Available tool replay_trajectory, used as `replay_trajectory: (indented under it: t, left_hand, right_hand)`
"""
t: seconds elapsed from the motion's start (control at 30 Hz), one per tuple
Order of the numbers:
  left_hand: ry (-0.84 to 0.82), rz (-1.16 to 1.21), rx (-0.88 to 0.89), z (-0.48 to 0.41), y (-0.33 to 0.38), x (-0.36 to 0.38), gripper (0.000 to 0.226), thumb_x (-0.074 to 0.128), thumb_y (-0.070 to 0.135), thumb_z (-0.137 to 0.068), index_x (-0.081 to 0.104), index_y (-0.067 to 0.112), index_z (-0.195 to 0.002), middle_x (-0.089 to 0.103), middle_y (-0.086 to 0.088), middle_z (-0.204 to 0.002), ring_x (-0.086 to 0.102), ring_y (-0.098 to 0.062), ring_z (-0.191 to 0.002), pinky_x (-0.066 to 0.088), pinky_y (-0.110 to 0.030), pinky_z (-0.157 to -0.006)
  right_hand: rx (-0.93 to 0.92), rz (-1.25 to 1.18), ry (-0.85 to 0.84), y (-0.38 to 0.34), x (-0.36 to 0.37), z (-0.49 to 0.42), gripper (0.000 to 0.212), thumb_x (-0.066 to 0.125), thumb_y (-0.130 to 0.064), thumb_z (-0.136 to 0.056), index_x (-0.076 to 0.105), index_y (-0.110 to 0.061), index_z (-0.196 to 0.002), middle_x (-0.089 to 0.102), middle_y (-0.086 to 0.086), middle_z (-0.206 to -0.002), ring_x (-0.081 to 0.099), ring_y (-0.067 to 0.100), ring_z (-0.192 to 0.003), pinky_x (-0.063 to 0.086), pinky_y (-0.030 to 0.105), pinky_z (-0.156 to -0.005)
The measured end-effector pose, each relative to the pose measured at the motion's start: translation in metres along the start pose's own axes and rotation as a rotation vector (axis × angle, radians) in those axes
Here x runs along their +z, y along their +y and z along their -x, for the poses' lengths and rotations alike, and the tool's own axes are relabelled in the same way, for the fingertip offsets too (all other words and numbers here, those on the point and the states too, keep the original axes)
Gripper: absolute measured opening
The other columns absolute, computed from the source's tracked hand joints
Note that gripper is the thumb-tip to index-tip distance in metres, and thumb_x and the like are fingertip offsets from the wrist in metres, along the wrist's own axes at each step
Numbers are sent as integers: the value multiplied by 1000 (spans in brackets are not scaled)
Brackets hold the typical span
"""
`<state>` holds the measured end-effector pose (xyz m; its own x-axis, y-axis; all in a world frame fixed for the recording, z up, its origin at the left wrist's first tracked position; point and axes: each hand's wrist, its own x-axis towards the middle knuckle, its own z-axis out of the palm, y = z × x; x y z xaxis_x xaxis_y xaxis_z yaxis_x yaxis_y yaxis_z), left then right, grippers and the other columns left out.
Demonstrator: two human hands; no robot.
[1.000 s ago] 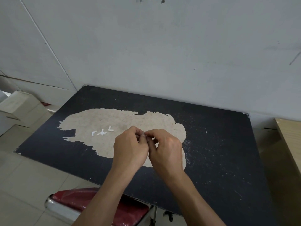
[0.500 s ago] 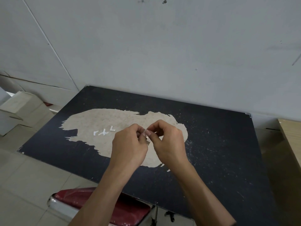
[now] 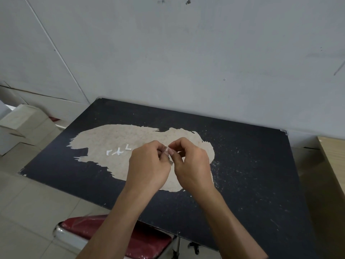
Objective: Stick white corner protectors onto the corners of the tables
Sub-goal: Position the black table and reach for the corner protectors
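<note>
Head view: what lies before you?
– Your black table (image 3: 252, 174), its top worn to a tan patch (image 3: 130, 139); a red stool (image 3: 149, 240) at six o'clock under its edge.
– And your hands?
– Your left hand (image 3: 149, 169) and right hand (image 3: 192, 165) meet over the patch. Loose white corner protectors (image 3: 118, 151) lie at nine o'clock. Both hands' curled fingertips pinch one corner protector (image 3: 169, 152).
</note>
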<state>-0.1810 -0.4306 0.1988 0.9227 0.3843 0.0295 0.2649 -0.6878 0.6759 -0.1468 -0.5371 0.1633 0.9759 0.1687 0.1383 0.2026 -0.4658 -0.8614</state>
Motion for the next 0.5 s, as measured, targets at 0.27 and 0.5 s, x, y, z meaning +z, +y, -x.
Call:
replay_trajectory:
  t: [0.27, 0.5]
  left_hand:
    - [28, -3, -35, -2, 5, 1, 12, 60, 19, -97, 71, 17, -102, 73, 1, -89, 72, -16, -73, 61, -37, -78]
    - [-23, -101, 23, 1, 8, 0, 15, 59, 22, -98, 70, 19, -107, 74, 2, -93, 71, -15, -75, 54, -22, -71]
  right_hand:
    - [-70, 46, 120, 1, 6, 11, 6, 67, -20, -94, 70, -25, -90, 70, -17, -84, 63, 5, -79, 51, 27, -69]
    - [25, -4, -15, 4, -7, -2, 10, 65, -21, -95, 66, -25, -87, 68, -15, -79, 63, 5, -75, 52, 28, -65]
